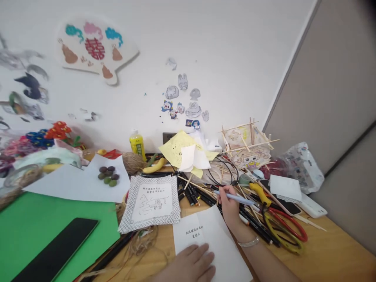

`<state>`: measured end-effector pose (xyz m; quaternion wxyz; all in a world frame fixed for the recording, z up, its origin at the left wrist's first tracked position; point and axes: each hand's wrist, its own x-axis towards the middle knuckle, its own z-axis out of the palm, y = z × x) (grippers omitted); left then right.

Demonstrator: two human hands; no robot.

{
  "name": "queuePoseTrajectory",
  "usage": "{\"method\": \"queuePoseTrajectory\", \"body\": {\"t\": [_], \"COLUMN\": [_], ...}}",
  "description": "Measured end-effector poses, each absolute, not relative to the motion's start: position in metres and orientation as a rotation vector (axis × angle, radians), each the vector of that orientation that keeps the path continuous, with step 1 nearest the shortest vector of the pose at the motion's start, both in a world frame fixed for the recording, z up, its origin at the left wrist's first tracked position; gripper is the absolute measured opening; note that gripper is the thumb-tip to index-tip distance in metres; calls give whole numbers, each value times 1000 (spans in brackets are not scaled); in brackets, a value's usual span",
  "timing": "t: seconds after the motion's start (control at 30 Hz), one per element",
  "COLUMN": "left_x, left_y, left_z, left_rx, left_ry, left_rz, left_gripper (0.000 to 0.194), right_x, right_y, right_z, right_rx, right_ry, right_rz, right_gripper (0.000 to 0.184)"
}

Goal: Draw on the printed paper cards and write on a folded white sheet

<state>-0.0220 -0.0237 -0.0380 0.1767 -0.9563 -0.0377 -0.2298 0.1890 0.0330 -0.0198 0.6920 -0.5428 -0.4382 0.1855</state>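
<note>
A white sheet of paper [213, 229] with a few handwritten characters near its top lies in front of me. My left hand [192, 264] rests flat on its lower left part, fingers stretched out. In my right hand [229, 203], above the sheet's upper right edge, a light blue pen [242, 199] is gripped, tilted nearly level. A bracelet circles that wrist. Left of the sheet sits a drawing [154, 207] with a patterned border, handwriting and line sketches. Black markers [190, 190] and thin wooden sticks lie scattered just behind the right hand.
Scissors with red and yellow handles [289, 223], a phone [289, 207] and a stick frame with drawings [246, 145] crowd the right side. At left are green card [105, 219], a black tablet-like slab [58, 248] and small dark and green balls [108, 175]. A yellow-labelled bottle [137, 144] stands behind.
</note>
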Motion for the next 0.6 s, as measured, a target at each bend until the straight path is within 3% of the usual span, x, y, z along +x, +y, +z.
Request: {"method": "queuePoseTrajectory", "body": {"t": [0.17,0.37,0.6], "left_x": [-15,19,36], "left_y": [-34,-50,-56], "left_z": [-21,-28,-42], "left_rx": [-2835,-2839,-2847], "left_ry": [-275,-654,-790], "left_rz": [-346,-36,-224], "left_gripper": [15,32,33], "right_x": [190,191,183], "right_y": [34,33,21], "right_z": [-18,-15,-1], "right_rx": [-1174,-1132,-1097], "right_ry": [-997,-1050,-1242], "right_rz": [384,381,490], "right_gripper": [27,27,20]}}
